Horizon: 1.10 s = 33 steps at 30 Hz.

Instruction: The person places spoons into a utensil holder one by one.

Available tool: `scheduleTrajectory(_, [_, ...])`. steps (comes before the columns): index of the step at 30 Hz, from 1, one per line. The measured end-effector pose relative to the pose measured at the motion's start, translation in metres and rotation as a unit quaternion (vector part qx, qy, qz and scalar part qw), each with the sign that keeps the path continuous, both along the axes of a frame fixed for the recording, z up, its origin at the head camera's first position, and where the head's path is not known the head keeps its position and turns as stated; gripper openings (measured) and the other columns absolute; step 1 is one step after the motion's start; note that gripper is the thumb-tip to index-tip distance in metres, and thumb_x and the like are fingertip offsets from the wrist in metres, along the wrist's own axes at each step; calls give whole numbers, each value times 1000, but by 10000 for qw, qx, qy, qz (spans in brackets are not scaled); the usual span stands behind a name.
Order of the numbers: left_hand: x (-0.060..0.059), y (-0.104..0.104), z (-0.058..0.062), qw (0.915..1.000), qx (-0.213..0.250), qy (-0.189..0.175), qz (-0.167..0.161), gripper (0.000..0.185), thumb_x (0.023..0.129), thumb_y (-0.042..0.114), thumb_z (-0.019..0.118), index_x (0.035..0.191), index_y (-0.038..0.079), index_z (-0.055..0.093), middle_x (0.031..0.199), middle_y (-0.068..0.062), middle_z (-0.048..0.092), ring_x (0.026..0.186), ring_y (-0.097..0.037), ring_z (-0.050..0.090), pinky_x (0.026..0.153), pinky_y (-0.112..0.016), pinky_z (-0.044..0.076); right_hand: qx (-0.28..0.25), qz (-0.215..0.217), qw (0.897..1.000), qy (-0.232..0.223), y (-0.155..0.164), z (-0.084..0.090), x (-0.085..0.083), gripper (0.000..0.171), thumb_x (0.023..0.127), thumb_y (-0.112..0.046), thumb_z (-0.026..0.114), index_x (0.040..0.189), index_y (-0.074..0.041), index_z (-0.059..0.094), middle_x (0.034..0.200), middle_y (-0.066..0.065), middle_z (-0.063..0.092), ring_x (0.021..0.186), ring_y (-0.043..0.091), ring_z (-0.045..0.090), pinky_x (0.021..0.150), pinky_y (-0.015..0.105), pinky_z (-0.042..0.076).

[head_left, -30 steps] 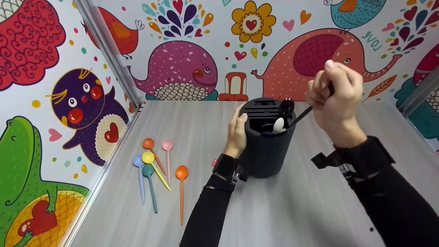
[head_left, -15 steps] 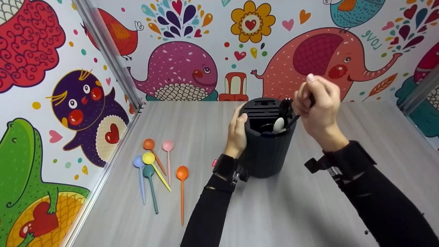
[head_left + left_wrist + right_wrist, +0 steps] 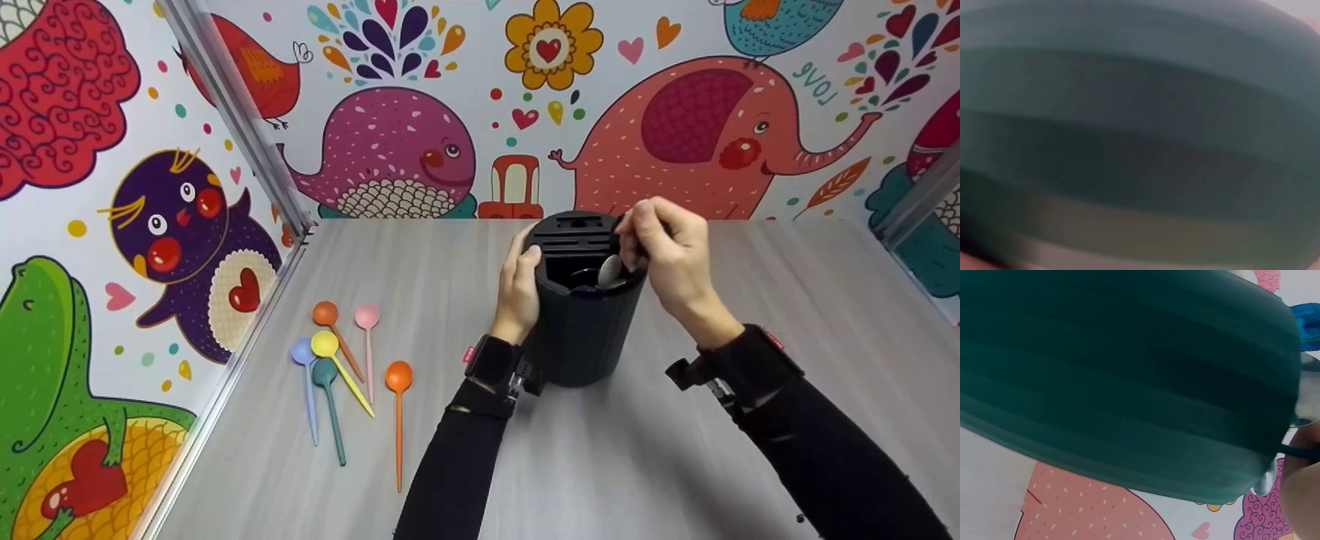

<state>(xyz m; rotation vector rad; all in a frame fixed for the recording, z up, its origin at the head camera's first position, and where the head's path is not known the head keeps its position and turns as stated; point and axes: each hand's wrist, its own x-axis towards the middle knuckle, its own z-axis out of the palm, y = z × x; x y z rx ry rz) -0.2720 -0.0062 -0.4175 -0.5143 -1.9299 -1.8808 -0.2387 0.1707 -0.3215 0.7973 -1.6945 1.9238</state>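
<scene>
While clasping dark utensil holder [image 3: 585,337] with left hand [image 3: 516,292], pinching dark handle [image 3: 1298,451] with right hand [image 3: 673,259]; counting pale spoon [image 3: 609,270] stowed, six coloured spoons [image 3: 325,344] loose at left.

The utensil holder [image 3: 581,337] is a dark cylinder with ribbed wall, and it stands upright. Its top is slotted at the back and open at the front. In this opening, one shiny pale spoon [image 3: 610,271] stands with its bowl upward. One thin dark handle [image 3: 1297,451] is at the holder's right rim, mostly hidden.
</scene>
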Motion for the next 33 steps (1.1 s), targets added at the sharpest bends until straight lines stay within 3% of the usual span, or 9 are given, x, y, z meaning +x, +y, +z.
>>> scheduleTrajectory(4, [-1,0,0,10000,-3,7,7,59,100,27,31,146,-6,46,147,-20,52,138,-27,46,116,-37,33,609,-478,9968,182,1,-6,-1,32,104,-1,48,79,16,60,59,14,51,48,16,49,48,23,43])
scheduleTrajectory(10, [0,0,0,9999,-51,-69,85,58,100,27,31,146,-5,47,147,-19,52,139,-27,45,116,-36,33,1296,-1103,9832,668,-2,-17,-1,22,99,4,57,79,8,66,62,13,54,51,13,55,52,21,44])
scheduleTrajectory(14, [1,0,1,9998,-47,-153,95,58,100,27,32,146,-4,47,146,-18,53,138,-25,46,115,-36,33,1760,-1714,9594,1385,-6,-25,1,16,92,8,64,78,2,68,70,11,60,61,14,57,59,19,43])
scheduleTrajectory(18, [1,1,2,9999,-33,-138,60,58,100,27,32,146,-4,47,146,-18,53,137,-25,47,115,-36,34,2247,-2232,9302,1855,-7,-29,1,16,91,7,67,77,0,65,73,11,57,71,21,54,67,27,41])
scheduleTrajectory(27, [0,1,1,9999,-8,-91,82,59,99,27,32,146,-7,47,146,-20,52,138,-27,46,115,-37,33,2910,-2381,9027,2093,-1,-35,2,19,100,-9,55,82,-3,62,80,10,55,76,30,48,71,39,35])
scheduleTrajectory(33, [0,1,0,10000,-42,-38,65,59,99,28,31,146,-5,47,147,-20,52,138,-27,46,116,-37,33,3048,-2659,8809,2458,5,-43,1,38,106,-27,44,85,-1,62,86,14,57,76,34,48,70,46,35])
